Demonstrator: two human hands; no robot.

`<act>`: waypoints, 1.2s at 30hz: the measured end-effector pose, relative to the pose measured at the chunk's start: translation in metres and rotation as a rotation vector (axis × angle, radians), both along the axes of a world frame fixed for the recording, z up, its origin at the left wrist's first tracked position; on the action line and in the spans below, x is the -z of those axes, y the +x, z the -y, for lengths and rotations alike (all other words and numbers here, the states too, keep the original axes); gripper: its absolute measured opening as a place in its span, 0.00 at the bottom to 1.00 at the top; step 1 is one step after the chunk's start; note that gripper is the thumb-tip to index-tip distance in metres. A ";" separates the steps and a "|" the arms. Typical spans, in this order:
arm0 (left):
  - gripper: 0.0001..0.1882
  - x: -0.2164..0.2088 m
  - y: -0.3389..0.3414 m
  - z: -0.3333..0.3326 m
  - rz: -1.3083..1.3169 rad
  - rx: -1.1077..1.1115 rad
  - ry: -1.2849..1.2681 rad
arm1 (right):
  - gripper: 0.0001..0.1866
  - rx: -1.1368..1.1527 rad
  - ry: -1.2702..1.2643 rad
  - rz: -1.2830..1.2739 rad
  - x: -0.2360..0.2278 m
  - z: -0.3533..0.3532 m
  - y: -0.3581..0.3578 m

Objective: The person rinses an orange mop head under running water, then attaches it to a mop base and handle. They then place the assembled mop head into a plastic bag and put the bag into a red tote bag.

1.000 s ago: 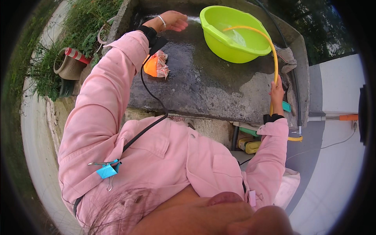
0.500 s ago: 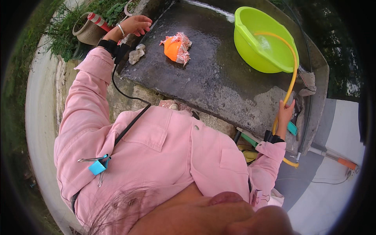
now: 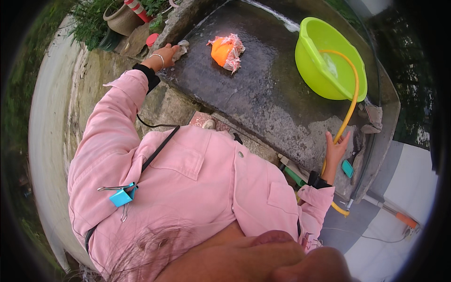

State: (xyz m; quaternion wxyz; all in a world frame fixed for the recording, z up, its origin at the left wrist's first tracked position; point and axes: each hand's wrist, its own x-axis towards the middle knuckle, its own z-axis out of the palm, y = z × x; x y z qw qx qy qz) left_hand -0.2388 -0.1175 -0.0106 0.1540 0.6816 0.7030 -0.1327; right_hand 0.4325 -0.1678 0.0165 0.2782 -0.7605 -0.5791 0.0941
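Left hand (image 3: 163,56) at 11 o'clock, on stone (image 3: 181,49), closure can't tell; right hand (image 3: 334,152) at 3, thumb and fingers apart astride hose (image 3: 355,92), arched into tub (image 3: 308,61) at 2, seemingly so water lands inside

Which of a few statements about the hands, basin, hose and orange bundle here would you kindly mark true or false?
1. The yellow hose reaches into the green basin. True.
2. The orange bundle sits in the basin. False: it lies outside it, on the dark slab.
3. The left hand is at the pale lump. True.
4. The right hand is at the basin's rim. False: it is at the yellow hose.
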 end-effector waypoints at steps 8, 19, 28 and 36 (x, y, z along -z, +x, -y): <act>0.14 0.034 -0.013 0.003 0.159 -0.151 0.232 | 0.38 -0.110 0.152 0.062 -0.044 -0.003 -0.045; 0.12 0.009 -0.013 -0.011 1.371 -0.590 0.062 | 0.21 -0.715 -0.450 -0.751 -0.054 -0.066 -0.298; 0.14 0.007 -0.021 -0.019 1.278 -0.098 0.198 | 0.25 -0.850 -0.914 -1.003 0.002 -0.148 -0.496; 0.29 -0.016 -0.054 0.002 0.447 0.010 0.761 | 0.14 -0.609 -0.585 -1.169 0.016 -0.347 -0.491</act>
